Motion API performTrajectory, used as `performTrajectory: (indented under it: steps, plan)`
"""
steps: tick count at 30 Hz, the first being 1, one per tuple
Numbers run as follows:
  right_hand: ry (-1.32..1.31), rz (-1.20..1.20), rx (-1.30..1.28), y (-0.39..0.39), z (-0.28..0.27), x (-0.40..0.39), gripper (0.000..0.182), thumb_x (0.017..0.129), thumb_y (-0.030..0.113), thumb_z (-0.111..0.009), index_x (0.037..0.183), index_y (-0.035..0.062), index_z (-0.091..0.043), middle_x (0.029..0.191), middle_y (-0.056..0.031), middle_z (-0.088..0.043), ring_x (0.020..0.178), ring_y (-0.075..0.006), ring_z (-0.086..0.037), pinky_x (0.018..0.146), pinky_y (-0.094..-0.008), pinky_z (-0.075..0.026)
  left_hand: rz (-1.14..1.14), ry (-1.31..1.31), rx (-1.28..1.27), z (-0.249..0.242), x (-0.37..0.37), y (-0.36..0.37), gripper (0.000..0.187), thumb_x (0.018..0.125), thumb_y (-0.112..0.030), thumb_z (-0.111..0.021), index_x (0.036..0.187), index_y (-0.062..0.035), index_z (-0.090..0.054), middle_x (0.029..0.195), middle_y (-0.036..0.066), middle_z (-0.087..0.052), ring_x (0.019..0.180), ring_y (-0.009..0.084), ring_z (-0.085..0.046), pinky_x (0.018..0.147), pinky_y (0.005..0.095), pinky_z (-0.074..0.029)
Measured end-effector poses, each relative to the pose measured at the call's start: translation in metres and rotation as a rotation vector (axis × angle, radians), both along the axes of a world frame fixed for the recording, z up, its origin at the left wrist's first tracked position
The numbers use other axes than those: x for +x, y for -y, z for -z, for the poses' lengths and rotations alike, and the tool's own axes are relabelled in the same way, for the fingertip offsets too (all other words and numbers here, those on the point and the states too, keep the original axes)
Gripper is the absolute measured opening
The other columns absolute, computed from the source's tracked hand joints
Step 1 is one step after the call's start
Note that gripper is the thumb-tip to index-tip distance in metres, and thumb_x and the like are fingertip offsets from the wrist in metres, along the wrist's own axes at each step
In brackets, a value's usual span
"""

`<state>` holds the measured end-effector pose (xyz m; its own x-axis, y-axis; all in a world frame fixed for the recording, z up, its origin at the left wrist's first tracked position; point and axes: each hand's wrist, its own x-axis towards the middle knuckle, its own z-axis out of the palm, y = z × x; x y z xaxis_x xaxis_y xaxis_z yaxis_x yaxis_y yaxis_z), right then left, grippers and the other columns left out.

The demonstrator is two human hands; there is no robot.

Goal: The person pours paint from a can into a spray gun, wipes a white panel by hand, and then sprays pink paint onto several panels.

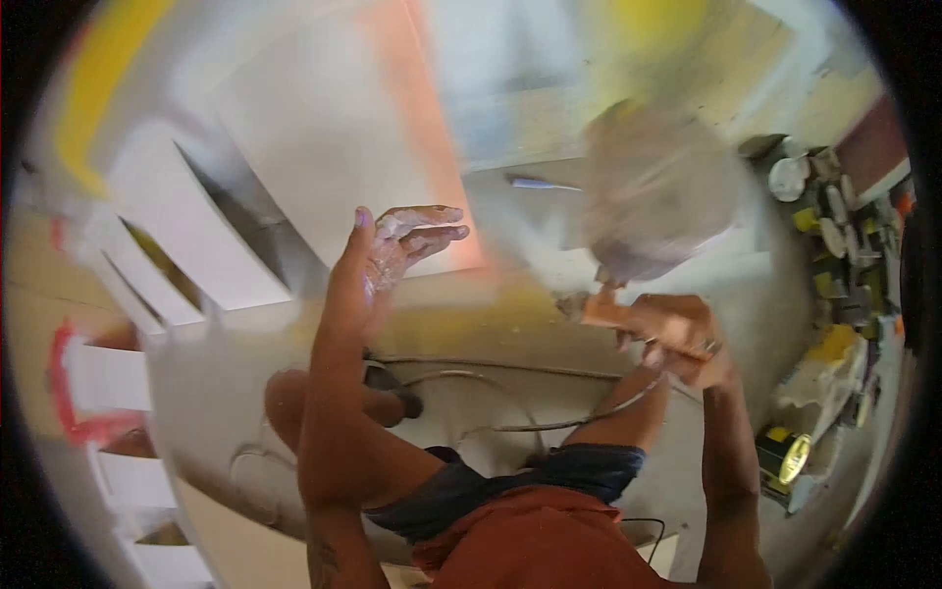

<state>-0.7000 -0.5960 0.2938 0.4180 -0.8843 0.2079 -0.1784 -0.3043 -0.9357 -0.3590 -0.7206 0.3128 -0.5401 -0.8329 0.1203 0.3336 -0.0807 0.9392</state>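
My left hand (392, 250) is raised with its thumb and fingers apart and nothing held; whitish smears coat the palm and fingers. Behind it stands a white panel (324, 147) with an orange band along its right side. My right hand (677, 334) is wrapped round a spray gun (603, 312), whose nozzle end points left. Above the gun sits a large, cloudy, greyish cup (657, 196), blurred by motion. A hose (628, 398) runs from below the right hand down across my leg.
Several narrow white panels (201, 226) lean at the left, with white pieces (108, 378) below them. A blue-handled tool (540, 184) lies beyond my hands. Cans and lids (834, 226) crowd the right side, with a yellow-black tin (782, 456) nearer me. Hose (471, 365) crosses the floor.
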Motion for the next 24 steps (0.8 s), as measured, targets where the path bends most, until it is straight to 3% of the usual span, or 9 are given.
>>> performTrajectory:
  steps: [1,2,4,6,12,24]
  plan:
    - [0.138,0.011,0.158,-0.003,-0.004,-0.008,0.038,0.078,0.021,-0.070,0.112,0.0051,-0.060,0.086,-0.0168,-0.067,0.079,-0.0232,-0.065,0.068,-0.0325,-0.052,-0.007,0.047,-0.014,-0.002,0.004,-0.003,0.072,0.098,-0.057,-0.021,0.119,0.0033,-0.056,0.122,0.021,-0.057,0.117,0.0357,-0.052,0.107,0.0476,-0.030]
    - [0.092,0.028,0.159,-0.002,-0.005,-0.017,0.038,0.078,0.021,-0.070,0.112,0.0051,-0.060,0.086,-0.0168,-0.067,0.079,-0.0232,-0.065,0.068,-0.0325,-0.052,-0.011,0.096,-0.028,-0.006,0.007,-0.006,0.073,0.098,-0.056,-0.020,0.119,0.0038,-0.055,0.123,0.022,-0.056,0.118,0.0359,-0.052,0.107,0.0481,-0.030]
    - [0.354,-0.063,0.202,-0.004,-0.013,-0.037,0.038,0.077,0.017,-0.070,0.110,0.0025,-0.059,0.085,-0.0166,-0.065,0.065,-0.0164,-0.062,0.054,-0.0270,-0.048,-0.015,0.077,-0.028,-0.011,0.011,-0.018,0.074,0.098,-0.057,-0.019,0.120,0.0043,-0.054,0.124,0.022,-0.056,0.119,0.0355,-0.052,0.107,0.0485,-0.030]
    - [0.269,-0.002,0.169,0.001,-0.050,-0.029,0.038,0.077,0.017,-0.070,0.110,0.0023,-0.059,0.085,-0.0166,-0.065,0.065,-0.0163,-0.062,0.054,-0.0269,-0.048,-0.019,0.115,-0.037,-0.019,0.018,-0.020,0.069,0.101,-0.051,-0.020,0.120,0.0061,-0.054,0.124,0.022,-0.057,0.117,0.0326,-0.053,0.107,0.0434,-0.033]
    - [0.138,0.153,0.058,0.026,-0.119,0.004,0.038,0.078,0.017,-0.069,0.111,0.0014,-0.059,0.084,-0.0165,-0.065,0.062,-0.0154,-0.060,0.052,-0.0263,-0.047,0.035,0.089,-0.032,-0.035,0.009,-0.003,0.068,0.100,-0.051,-0.020,0.118,0.0050,-0.055,0.123,0.021,-0.057,0.114,0.0328,-0.055,0.105,0.0460,-0.034]
    - [0.124,0.238,-0.027,0.004,-0.145,0.043,0.038,0.079,0.017,-0.068,0.111,-0.0003,-0.058,0.083,-0.0163,-0.064,0.057,-0.0137,-0.056,0.048,-0.0251,-0.044,0.060,0.068,-0.077,-0.043,0.012,-0.016,0.066,0.100,-0.052,-0.022,0.112,0.0024,-0.056,0.119,0.019,-0.058,0.111,0.0340,-0.057,0.102,0.0465,-0.036]
